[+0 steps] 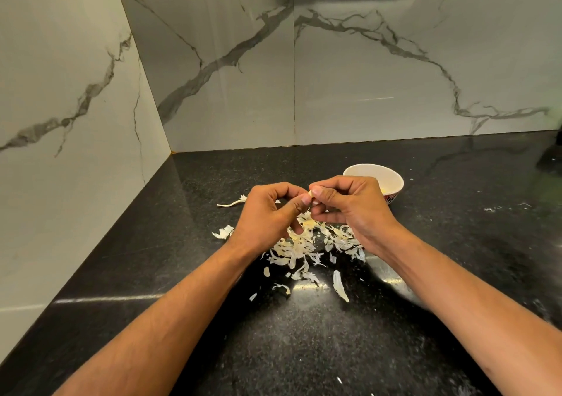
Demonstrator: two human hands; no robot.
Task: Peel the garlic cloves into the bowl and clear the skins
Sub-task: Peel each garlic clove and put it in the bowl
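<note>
Clove: the garlic clove (310,194) is pinched between my two hands, held in the air just in front of the bowl (373,173) and above the skins.
Look of it: only a small pale, cream tip shows between my fingertips; I cannot tell how much skin still clings to it.
Left hand: my left hand (267,213) is curled, thumb and fingertips pinching one side of the clove.
Right hand: my right hand (349,204) is curled too, pinching the other side, its back hiding part of the bowl's near rim.
Doing it well: I should hold the clove steady with one hand and strip the papery skin with the other thumbnail, letting scraps fall on the pile, then drop the bare clove over the rim.
Bowl: white inside, patterned outside, something yellowish at its bottom.
Skins: a loose heap of skins (299,248) lies on the black desk (304,350) nearer me than the bowl, a few strays to its left.
</note>
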